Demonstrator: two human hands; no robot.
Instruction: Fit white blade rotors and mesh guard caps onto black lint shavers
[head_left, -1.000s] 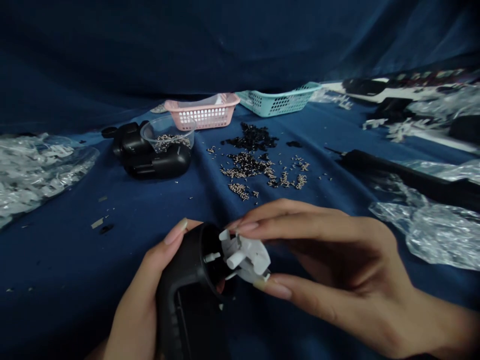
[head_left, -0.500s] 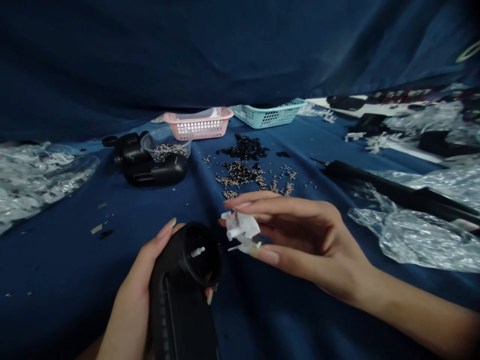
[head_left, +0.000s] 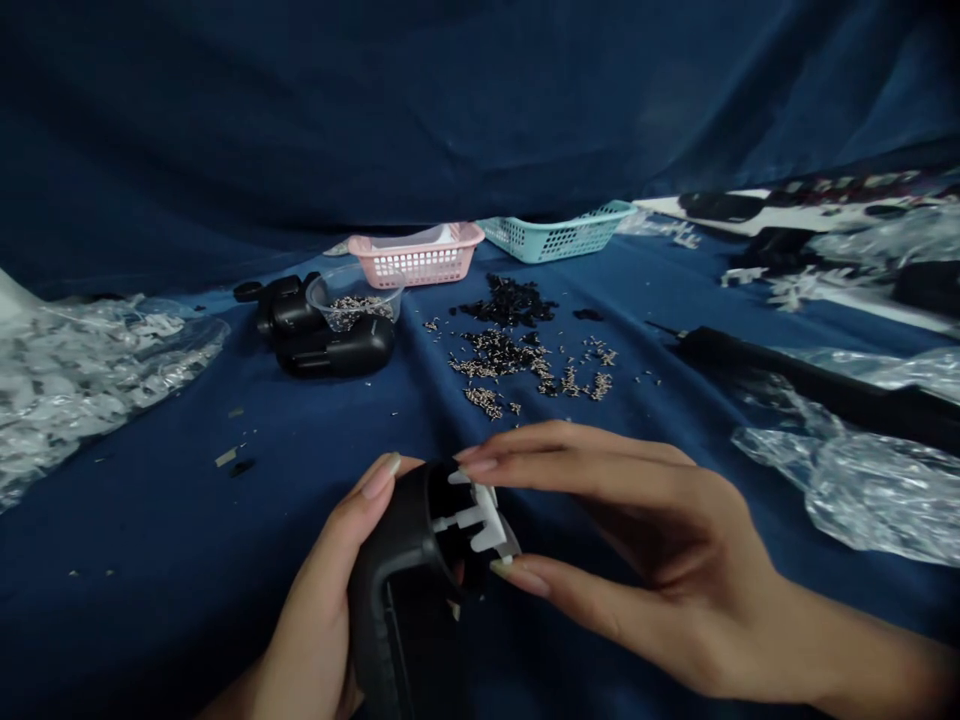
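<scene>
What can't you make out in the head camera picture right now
In the head view:
Black housing, lower end: cut off by the bottom edge.
Left grip: most fingers hidden behind the housing.
Small metal pieces: too small to count.
Turquoise basket: contents hidden by its wall and the blue cloth.

Backdrop: one hanging cloth [head_left: 480, 110], dark blue, plain, spanning the full width; diagonal folds at upper right, lower edge slanting upward toward the right. Surface: one covering cloth [head_left: 315, 430], blue, spread out, with long creases running toward the backdrop. Light: dim, cool; palest on the covering's far part, deep shadow along the near edge.
</scene>
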